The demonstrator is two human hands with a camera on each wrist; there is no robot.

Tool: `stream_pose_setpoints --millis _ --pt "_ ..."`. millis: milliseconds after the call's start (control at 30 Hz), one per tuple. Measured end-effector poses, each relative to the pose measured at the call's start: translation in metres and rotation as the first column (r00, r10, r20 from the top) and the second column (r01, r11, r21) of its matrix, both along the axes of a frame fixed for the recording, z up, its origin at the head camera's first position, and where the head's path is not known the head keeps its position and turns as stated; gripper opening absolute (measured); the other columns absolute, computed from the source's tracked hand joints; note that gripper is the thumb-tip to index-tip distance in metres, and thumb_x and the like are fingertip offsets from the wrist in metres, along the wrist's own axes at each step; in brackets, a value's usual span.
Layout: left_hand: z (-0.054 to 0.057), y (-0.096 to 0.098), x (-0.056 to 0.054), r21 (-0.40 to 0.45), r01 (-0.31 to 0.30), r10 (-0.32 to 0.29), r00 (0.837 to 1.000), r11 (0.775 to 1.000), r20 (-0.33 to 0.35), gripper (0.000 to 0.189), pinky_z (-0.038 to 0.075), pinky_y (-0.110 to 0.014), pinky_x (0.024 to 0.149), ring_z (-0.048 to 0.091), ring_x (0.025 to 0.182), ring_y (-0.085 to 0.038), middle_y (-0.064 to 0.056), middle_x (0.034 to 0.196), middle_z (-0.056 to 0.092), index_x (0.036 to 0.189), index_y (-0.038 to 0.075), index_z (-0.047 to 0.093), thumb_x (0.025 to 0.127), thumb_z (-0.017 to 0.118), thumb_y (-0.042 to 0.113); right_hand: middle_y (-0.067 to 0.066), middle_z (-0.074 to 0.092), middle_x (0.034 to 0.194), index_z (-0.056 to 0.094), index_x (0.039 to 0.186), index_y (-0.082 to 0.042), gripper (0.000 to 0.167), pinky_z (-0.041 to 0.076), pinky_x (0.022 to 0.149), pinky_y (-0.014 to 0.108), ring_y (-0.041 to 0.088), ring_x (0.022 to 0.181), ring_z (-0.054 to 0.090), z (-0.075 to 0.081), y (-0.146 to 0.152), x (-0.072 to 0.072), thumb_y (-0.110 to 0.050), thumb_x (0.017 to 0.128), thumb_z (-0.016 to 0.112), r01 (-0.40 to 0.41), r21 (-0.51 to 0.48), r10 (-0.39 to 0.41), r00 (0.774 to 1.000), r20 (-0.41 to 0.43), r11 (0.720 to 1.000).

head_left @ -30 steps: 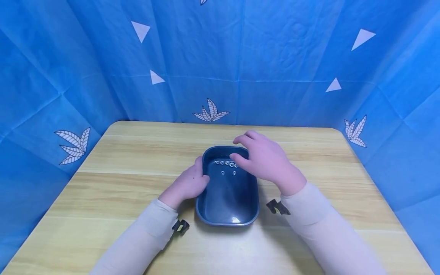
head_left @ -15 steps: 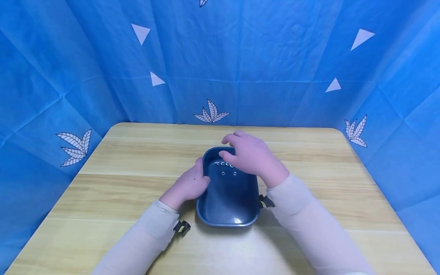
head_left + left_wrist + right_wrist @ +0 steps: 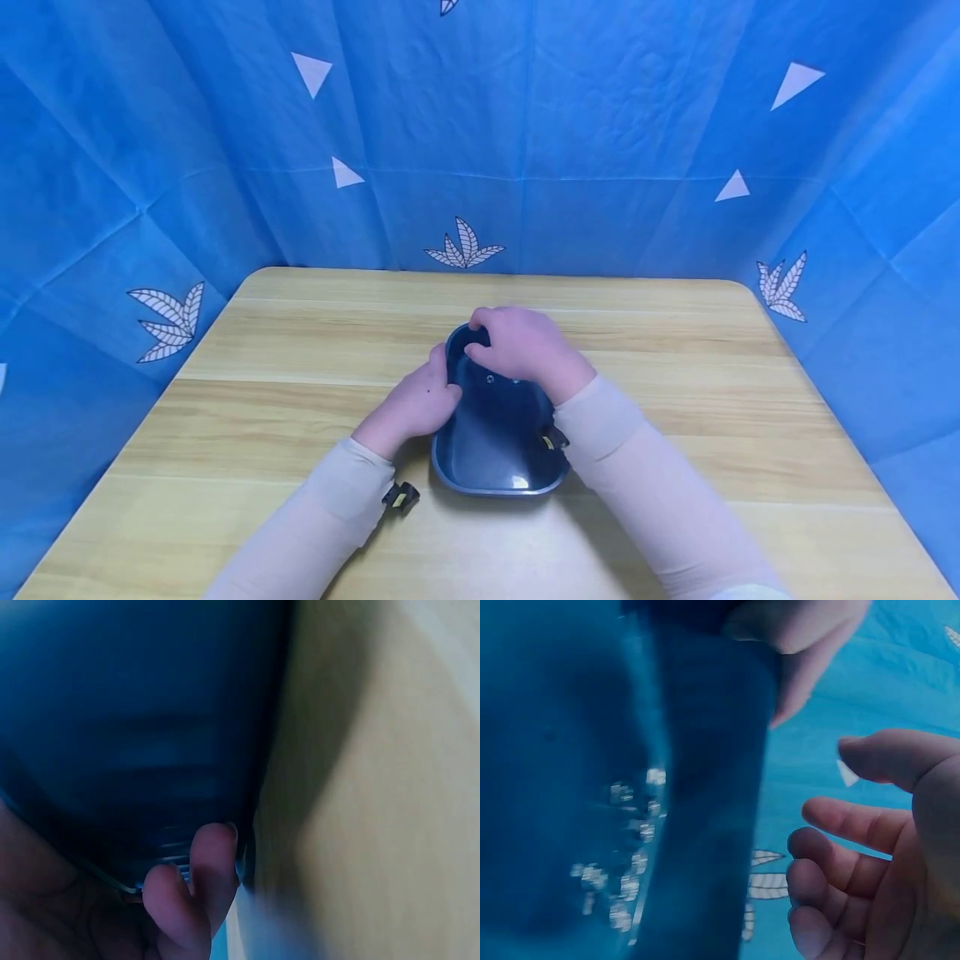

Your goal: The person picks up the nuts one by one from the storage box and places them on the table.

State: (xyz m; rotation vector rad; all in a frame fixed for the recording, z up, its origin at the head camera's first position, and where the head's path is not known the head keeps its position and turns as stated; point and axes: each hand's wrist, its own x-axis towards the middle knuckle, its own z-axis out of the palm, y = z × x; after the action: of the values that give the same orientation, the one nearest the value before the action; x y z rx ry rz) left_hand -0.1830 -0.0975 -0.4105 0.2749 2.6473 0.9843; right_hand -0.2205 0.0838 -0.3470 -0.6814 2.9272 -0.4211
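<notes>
A dark blue rectangular tray (image 3: 480, 458) with rounded corners sits in the middle of the table. My left hand (image 3: 420, 402) grips its left wall, thumb at the rim and fingers against the outside, as the left wrist view shows. Over the far end of the tray hovers my right hand (image 3: 517, 343), fingers loosely bent with nothing between them. Small shiny metal nuts (image 3: 634, 881) lie in a row along the tray's far wall, blurred in the right wrist view. In the head view the right hand hides most of them; one nut (image 3: 491, 379) shows below its thumb.
The light wooden table (image 3: 285, 417) extends around the tray on all sides. Behind it and along both sides hangs a blue cloth (image 3: 622, 167) with white triangles and leaf prints. A dark wrist device (image 3: 401, 497) sits at the left cuff.
My right hand has moved left and slightly lower across the tray's far end, now covering the row of nuts. The left hand keeps its hold, and the tray stays nearly where it was.
</notes>
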Motion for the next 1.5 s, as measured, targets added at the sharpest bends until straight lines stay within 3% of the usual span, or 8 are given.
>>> stream_pose_setpoints --millis 167,300,500,733,967,1133,1267,1500 --pt "0.001 0.0 0.0 -0.002 -0.013 0.013 1.0 1.0 0.013 0.07 0.049 -0.037 0.064 0.06 0.081 -0.025 -0.017 0.126 0.055 0.159 0.002 0.007 0.103 0.044 0.019 0.002 0.07 0.117 0.067 0.127 -0.016 0.039 0.052 0.09 0.043 0.021 0.104 0.064 -0.013 0.0 -0.004 -0.038 0.095 0.065 0.014 0.044 -0.015 0.999 0.037 0.999" --pt "0.0 0.001 0.0 -0.008 -0.019 0.019 1.0 1.0 0.022 0.07 0.047 -0.037 0.062 0.059 0.076 -0.024 -0.015 0.114 0.057 0.159 0.002 0.007 0.103 0.044 0.021 -0.001 0.071 0.108 0.069 0.12 -0.017 0.033 0.052 0.086 0.042 0.02 0.095 0.064 -0.025 0.001 -0.006 -0.035 0.093 0.067 0.013 0.095 -0.019 0.998 0.066 0.995" --pt "-0.002 0.001 0.0 -0.013 -0.026 0.027 0.999 1.0 0.033 0.071 0.046 -0.039 0.06 0.056 0.067 -0.026 -0.013 0.091 0.054 0.16 0.004 0.005 0.104 0.043 0.022 -0.002 0.072 0.113 0.072 0.116 -0.018 0.028 0.052 0.086 0.04 0.017 0.093 0.064 -0.037 0.002 -0.01 -0.029 0.091 0.069 -0.01 0.125 -0.002 0.995 0.097 0.992" --pt "-0.002 0.002 0.0 0.01 -0.022 0.022 0.999 1.0 0.032 0.07 0.046 -0.039 0.06 0.056 0.067 -0.026 -0.013 0.097 0.055 0.16 0.004 0.005 0.104 0.043 0.022 -0.003 0.071 0.102 0.073 0.106 -0.018 0.018 0.052 0.081 0.038 0.017 0.085 0.061 -0.042 0.004 -0.014 -0.025 0.09 0.07 -0.031 0.128 0.013 0.989 0.144 0.991" --pt "-0.004 0.0 -0.001 0.015 -0.029 0.028 0.998 0.999 0.049 0.072 0.047 -0.039 0.06 0.056 0.068 -0.027 -0.015 0.106 0.054 0.16 0.004 0.002 0.104 0.042 0.022 -0.006 0.065 0.078 0.069 0.087 -0.02 0.003 0.048 0.069 0.034 0.016 0.073 0.058 -0.047 0.004 -0.016 -0.022 0.089 0.069 -0.068 0.157 0.05 0.992 0.12 0.985" --pt "-0.002 0.0 0.0 0.005 -0.032 0.031 0.998 0.999 0.06 0.071 0.046 -0.039 0.058 0.055 0.063 -0.028 -0.015 0.09 0.052 0.16 0.004 0.002 0.104 0.042 0.023 -0.008 0.043 0.057 0.055 0.067 -0.019 0.024 0.036 0.057 0.03 0.014 0.055 0.044 -0.051 0.002 -0.016 -0.016 0.09 0.062 -0.08 0.166 0.066 0.994 0.086 0.983" --pt "0.0 0.001 0.001 0.009 -0.034 0.034 0.997 0.999 0.064 0.071 0.046 -0.039 0.058 0.055 0.062 -0.028 -0.015 0.09 0.051 0.16 0.003 0.003 0.104 0.042 0.023 -0.006 0.028 0.053 0.045 0.06 -0.018 0.034 0.029 0.053 0.031 0.015 0.05 0.033 -0.054 0.002 -0.016 -0.013 0.091 0.058 -0.078 0.179 0.068 0.996 0.063 0.981" --pt "-0.001 0.001 0.001 0.005 -0.032 0.031 0.998 0.999 0.056 0.07 0.047 -0.039 0.06 0.056 0.067 -0.027 -0.014 0.094 0.052 0.159 0.001 0.003 0.104 0.041 0.022 -0.007 0.047 0.058 0.056 0.068 -0.02 0.023 0.039 0.056 0.031 0.015 0.058 0.049 -0.055 0.001 -0.016 -0.015 0.089 0.062 -0.09 0.202 0.082 0.996 0.045 0.975"
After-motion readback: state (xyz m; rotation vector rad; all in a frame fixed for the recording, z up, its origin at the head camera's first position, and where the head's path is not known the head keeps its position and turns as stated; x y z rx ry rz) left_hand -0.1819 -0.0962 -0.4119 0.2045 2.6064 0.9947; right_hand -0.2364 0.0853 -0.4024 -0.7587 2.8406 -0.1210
